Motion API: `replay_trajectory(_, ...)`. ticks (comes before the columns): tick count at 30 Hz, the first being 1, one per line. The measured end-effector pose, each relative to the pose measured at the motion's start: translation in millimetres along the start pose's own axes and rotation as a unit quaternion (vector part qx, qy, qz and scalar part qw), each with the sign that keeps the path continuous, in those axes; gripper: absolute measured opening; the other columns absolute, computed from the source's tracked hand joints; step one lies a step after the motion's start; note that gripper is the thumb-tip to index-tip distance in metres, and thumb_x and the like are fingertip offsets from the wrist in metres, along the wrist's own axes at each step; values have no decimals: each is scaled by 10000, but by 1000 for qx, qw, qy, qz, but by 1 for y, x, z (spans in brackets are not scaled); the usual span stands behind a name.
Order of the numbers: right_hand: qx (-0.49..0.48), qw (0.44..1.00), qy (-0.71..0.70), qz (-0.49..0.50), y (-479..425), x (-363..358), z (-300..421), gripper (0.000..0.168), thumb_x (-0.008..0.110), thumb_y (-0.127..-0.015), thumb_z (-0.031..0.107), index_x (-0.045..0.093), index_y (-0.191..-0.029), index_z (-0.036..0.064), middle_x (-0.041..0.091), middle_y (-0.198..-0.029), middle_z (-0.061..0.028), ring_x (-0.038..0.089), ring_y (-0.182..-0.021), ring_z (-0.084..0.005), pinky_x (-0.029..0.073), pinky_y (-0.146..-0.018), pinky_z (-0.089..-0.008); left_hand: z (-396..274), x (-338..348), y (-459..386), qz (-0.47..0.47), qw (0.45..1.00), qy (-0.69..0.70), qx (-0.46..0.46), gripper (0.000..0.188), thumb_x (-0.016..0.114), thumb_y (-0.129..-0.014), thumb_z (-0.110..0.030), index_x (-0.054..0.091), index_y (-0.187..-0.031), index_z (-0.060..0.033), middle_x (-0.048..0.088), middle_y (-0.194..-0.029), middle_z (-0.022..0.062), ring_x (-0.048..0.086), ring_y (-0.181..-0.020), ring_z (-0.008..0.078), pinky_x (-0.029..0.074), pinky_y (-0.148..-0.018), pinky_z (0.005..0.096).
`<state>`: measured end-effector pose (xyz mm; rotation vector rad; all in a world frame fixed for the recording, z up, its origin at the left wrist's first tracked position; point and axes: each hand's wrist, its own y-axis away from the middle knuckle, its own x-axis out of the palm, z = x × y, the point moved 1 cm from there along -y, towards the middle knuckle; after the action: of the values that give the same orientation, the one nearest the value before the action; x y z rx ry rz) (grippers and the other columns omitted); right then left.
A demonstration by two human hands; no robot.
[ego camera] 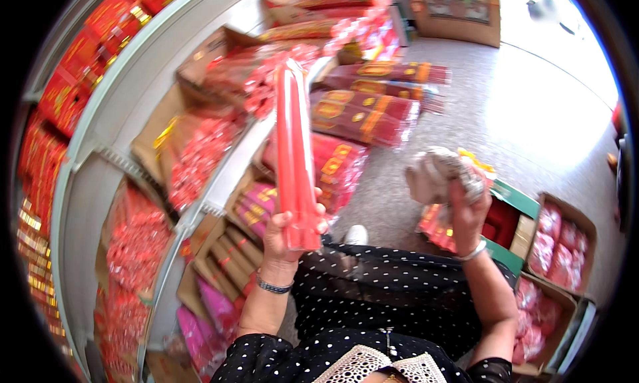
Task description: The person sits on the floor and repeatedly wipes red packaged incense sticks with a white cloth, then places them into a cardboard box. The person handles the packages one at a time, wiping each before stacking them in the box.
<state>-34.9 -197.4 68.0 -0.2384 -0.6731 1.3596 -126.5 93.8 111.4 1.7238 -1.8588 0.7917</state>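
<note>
My left hand [280, 236] grips the lower end of a clear-wrapped pack of long red candles [295, 153]. The pack stands nearly upright in the view, its far end reaching over the shelf edge. A bunched, greyish-white cloth [442, 176] is held in my right hand [468, 221], above the floor and apart from the candles. Part of the cloth is blurred. Below the right hand, a green-edged carton [514, 198] with red contents is partly covered by my wrist.
Cardboard boxes of plastic-wrapped red goods [204, 153] fill the metal shelf [234, 171] at left. Dark red incense-like packs [364, 113] jut out beyond it. Open cartons of pink wrapped items [559, 245] stand at right. A glass-fronted cabinet [457, 13] stands at the back.
</note>
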Motion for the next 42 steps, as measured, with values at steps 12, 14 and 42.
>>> replay_trajectory(12,-254,894,368,8,-37,-37,-41,515,785,-618,179,597,-1093,112,521,-1103,-131,511,-1033,-337,416,-871,-459,147,48,-79,119,949,-10,-291,606,492,-929,-469,323,-1392,-116,522,-1205,225,604,-911,306,527,-648,418)
replay_trajectory(14,-204,906,365,-65,-65,-70,-60,496,742,-668,155,567,-1127,84,524,-1119,-166,509,-1043,-370,436,-911,-470,158,50,-82,155,933,-11,-324,640,519,-915,-472,310,-1394,-101,512,-1210,236,602,-906,308,529,-647,417)
replay_trajectory(42,371,797,-472,-64,-19,-10,-77,384,674,-840,328,552,-1137,117,644,-1034,-55,646,-932,-199,544,-809,-373,145,23,-109,98,933,-339,-75,693,648,-833,-107,257,-1393,13,495,-1250,151,549,-1097,198,433,-957,316)
